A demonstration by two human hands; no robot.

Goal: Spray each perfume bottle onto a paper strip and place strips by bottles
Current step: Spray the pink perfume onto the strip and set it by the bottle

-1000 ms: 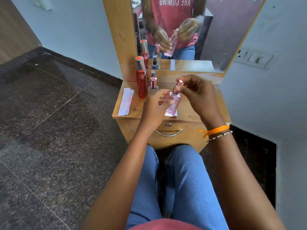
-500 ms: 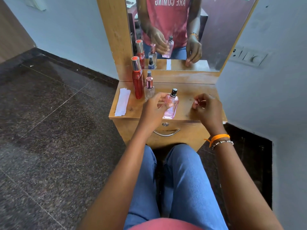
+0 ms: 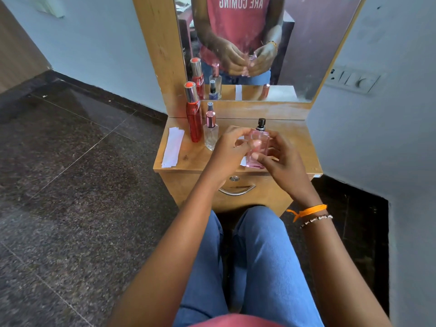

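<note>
Both hands close around the pink bottle (image 3: 257, 147) over the front of the dresser top (image 3: 295, 147). Left hand (image 3: 227, 153) grips its left side, fingers curled; right hand (image 3: 282, 162) grips the right side and lower front, thumb across the glass. Bottle upright, black spray nozzle (image 3: 261, 123) bare, no cap on it. Bottle base hidden by the right hand, so cannot tell if it rests on the wood or is lifted. A white paper corner (image 3: 243, 161) pokes out between the hands, mostly covered; can't tell if either hand pinches it.

Tall red bottle (image 3: 194, 114) with silver cap stands at back left; clear bottle (image 3: 210, 133) with pink cap just beside it; a small dark-topped bottle (image 3: 210, 106) behind, mostly hidden. Stack of paper strips (image 3: 173, 147) lies at the left edge, apart from the bottles. The mirror (image 3: 306, 55) shows a pink cap lying on the top, blocked in direct view. Drawer handle (image 3: 237, 190) partly covered by the left wrist. Right wrist wears an orange thread (image 3: 309, 211) and a bead bracelet (image 3: 316, 219).
</note>
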